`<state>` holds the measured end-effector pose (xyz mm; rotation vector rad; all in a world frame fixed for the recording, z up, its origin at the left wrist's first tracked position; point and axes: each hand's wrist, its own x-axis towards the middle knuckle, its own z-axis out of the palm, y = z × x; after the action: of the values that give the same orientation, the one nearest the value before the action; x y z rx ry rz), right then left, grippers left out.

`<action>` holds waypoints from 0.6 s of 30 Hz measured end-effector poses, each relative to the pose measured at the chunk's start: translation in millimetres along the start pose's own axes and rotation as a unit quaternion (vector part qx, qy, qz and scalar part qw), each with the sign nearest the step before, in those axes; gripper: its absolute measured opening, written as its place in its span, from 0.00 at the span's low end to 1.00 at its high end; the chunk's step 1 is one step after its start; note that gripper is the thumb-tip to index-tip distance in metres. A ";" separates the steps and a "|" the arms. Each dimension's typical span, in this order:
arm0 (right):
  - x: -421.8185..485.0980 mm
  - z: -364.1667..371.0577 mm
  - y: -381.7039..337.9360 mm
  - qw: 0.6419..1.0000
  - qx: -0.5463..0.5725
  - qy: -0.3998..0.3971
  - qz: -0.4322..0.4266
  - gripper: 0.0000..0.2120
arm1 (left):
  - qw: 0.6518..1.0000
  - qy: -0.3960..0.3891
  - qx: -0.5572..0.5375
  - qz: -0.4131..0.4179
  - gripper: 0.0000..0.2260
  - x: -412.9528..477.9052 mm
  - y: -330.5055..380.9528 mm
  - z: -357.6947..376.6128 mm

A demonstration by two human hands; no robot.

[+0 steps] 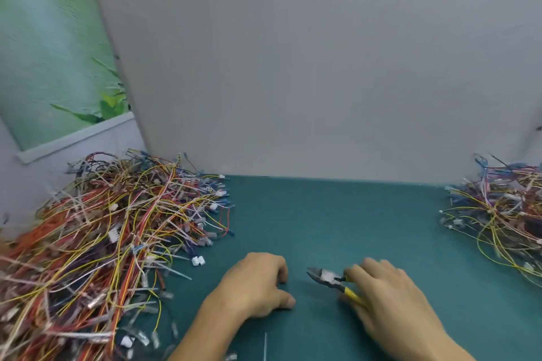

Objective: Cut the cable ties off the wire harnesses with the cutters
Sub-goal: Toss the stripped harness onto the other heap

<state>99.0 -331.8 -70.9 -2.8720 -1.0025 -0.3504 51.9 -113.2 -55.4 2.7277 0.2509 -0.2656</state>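
"What's nearest?"

"Two hands on a green mat [337,214]. The left hand [255,287] rests loosely curled, holding nothing visible. The right hand [390,299] grips the cutters [328,278] by their yellow handles."

"And the harnesses?"

"Further back, there's a big tangle of wire harnesses [111,237] at left and a smaller pile [504,214] at right. Probably light, floppy, quick to snag — best pinched just beside a cable tie [179,273]."

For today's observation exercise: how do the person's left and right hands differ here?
The right hand grips the yellow-handled cutters; the left hand, fingers curled, shows nothing held. The left hand sits nearer the left wire pile, the right hand nearer the right wire pile. Both are over the green mat.
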 end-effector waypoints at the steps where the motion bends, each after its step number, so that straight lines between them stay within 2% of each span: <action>1: -3.4 9.0 -0.1 0.999 0.003 0.040 -0.018 0.14 | 1.000 0.000 0.002 -0.005 0.17 -1.3 -2.1 -2.4; 3: -7.7 19.3 -0.7 0.993 0.007 0.114 -0.028 0.13 | 1.000 0.008 0.013 -0.012 0.16 -3.8 -7.4 -8.4; 5: -6.2 31.5 1.5 0.982 0.027 0.186 -0.026 0.29 | 0.999 0.037 0.020 -0.014 0.15 -5.4 -13.8 -15.9; 7: -3.8 35.7 1.7 0.973 0.044 0.226 -0.035 0.35 | 0.996 0.084 0.023 -0.018 0.13 -5.8 -20.4 -23.0; 10: -0.9 39.0 -0.4 0.969 0.046 0.239 -0.048 0.35 | 0.986 0.164 0.028 -0.024 0.11 -6.2 -29.3 -33.1; 13: 0.3 38.0 -0.5 0.967 0.043 0.247 -0.049 0.26 | 0.968 0.248 0.026 -0.023 0.10 -7.8 -32.4 -45.0; 18: -0.2 37.2 -0.5 0.972 0.061 0.225 -0.037 0.25 | 0.905 0.423 -0.013 -0.030 0.06 -12.8 -40.4 -75.3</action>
<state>105.5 -326.0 -107.0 -2.4789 -0.9987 -0.8646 42.2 -48.6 1.1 2.6336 0.5557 0.9239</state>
